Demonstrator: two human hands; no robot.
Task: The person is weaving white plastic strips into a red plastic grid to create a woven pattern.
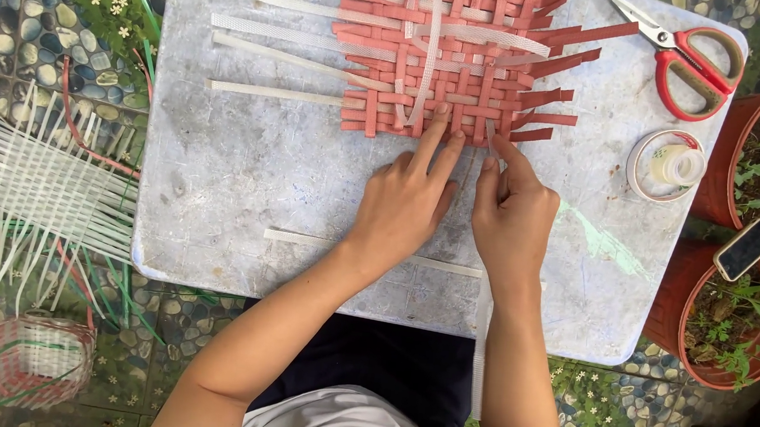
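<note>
Woven mat [446, 65] edge under left hand [408, 198], right hand [513, 217] alongside.

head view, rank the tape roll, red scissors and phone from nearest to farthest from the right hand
From the right hand:
1. Tape roll, on the table to its right, slightly farther up.
2. Phone, off the table on the plant pot at the right edge.
3. Red scissors, at the table's far right corner.

Red-handled scissors [686, 57], tape roll [666, 165], phone [745, 249] on potted plant [733, 323].
</note>
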